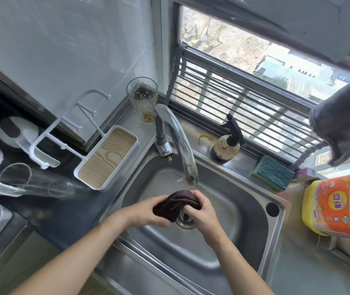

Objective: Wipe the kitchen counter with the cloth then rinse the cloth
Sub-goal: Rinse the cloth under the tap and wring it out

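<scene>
In the head view, a dark brown, bunched-up wet cloth [177, 204] is held by 2 bare hands over the basin of the stainless-steel kitchen sink [276, 206], directly above the round metal drain strainer [185, 219]. The left hand [148, 213] is wrapped around the cloth's left end, fingers clenched on it; the right hand [201, 211] is closed over the right end, fingers curled into the fabric. The grip from both sides suggests that the cloth is being wrung or rubbed, so the rinse step is judged to be in hand. The cloth is kept just below the spout of the curved chrome faucet [179, 143], presumably so that water falls on it and runs straight into the drain. A green-and-blue scouring sponge [273, 172] is left on the sink's back ledge, well apart.
</scene>
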{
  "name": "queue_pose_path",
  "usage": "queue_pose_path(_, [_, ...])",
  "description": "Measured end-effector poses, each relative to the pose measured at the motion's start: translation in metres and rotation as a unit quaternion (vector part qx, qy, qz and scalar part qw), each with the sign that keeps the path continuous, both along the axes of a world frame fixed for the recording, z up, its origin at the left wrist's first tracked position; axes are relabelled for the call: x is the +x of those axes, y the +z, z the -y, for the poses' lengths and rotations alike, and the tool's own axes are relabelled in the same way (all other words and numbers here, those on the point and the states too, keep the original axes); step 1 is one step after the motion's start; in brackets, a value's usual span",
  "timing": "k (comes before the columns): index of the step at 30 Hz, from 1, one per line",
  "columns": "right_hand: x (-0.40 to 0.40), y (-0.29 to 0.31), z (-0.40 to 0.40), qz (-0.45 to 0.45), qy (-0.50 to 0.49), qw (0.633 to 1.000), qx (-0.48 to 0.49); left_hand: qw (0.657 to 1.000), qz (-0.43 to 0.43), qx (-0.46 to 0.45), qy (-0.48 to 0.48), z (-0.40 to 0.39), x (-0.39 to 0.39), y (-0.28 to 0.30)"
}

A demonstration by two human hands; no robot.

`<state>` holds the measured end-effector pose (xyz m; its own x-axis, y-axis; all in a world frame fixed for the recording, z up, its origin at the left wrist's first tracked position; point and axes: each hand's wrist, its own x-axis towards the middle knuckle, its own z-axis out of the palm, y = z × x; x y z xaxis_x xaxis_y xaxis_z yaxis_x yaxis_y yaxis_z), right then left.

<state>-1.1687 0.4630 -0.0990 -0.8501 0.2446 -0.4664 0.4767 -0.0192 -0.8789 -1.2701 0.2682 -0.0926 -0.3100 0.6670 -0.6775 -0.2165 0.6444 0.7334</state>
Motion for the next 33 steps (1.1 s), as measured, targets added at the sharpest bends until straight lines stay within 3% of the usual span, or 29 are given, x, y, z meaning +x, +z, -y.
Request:
queue_pose_path(3, [-0.005,0.007,0.007,-0.036,-0.023,0.992,-0.122,0.997,-0.063,0.02,0.034,-0.023,0.017,0.0])
queue_pose_path(5, [-0.01,0.008,0.011,-0.047,-0.047,0.986,-0.155,0.987,-0.02,0.08,0.137,-0.04,0.027,-0.006])
queue_pose_path(7, [-0.014,0.005,0.009,-0.037,-0.067,0.987,-0.139,0.975,-0.007,0.091,0.203,-0.052,0.034,-0.014])
queue_pose_path(9, [-0.013,-0.001,0.001,-0.033,-0.062,0.995,-0.066,0.977,-0.034,0.04,0.209,-0.056,0.035,-0.027])
queue_pose_path(11, [-0.008,-0.009,-0.012,-0.005,-0.055,0.998,0.025,0.984,-0.101,-0.026,0.147,-0.053,0.029,-0.037])
queue_pose_path(12, [-0.002,-0.013,-0.019,0.009,-0.044,0.999,0.01,0.981,-0.159,-0.048,0.103,-0.05,0.023,-0.038])
queue_pose_path(14, [0.01,-0.016,-0.028,0.043,-0.017,0.987,-0.156,0.959,-0.277,-0.047,0.039,-0.047,0.011,-0.039])
queue_pose_path(16, [0.019,-0.015,-0.034,0.076,-0.021,0.938,-0.338,0.94,-0.339,-0.025,-0.02,-0.044,0.001,-0.033])
queue_pose_path(18, [0.022,-0.012,-0.038,0.101,-0.064,0.888,-0.443,0.913,-0.397,0.013,-0.088,-0.042,0.0,-0.032])
queue_pose_path(20, [0.022,-0.013,-0.035,0.144,-0.069,0.865,-0.477,0.878,-0.457,0.066,-0.124,-0.043,0.004,-0.03])
queue_pose_path(24, [0.018,-0.009,-0.019,0.244,0.082,0.833,-0.49,0.817,-0.532,0.171,-0.144,-0.051,0.016,-0.033])
queue_pose_path(26, [0.013,-0.006,-0.015,0.262,0.161,0.832,-0.461,0.785,-0.57,0.176,-0.168,-0.05,0.016,-0.038])
queue_pose_path(28, [0.004,-0.007,-0.011,0.289,0.215,0.854,-0.375,0.771,-0.591,0.136,-0.192,-0.043,0.012,-0.045])
queue_pose_path(31, [-0.011,-0.014,-0.002,0.252,0.299,0.919,-0.055,0.79,-0.568,-0.002,-0.23,-0.037,0.011,-0.047])
queue_pose_path(33, [-0.017,-0.014,0.001,0.206,0.346,0.903,0.151,0.83,-0.493,-0.105,-0.238,-0.043,0.013,-0.041])
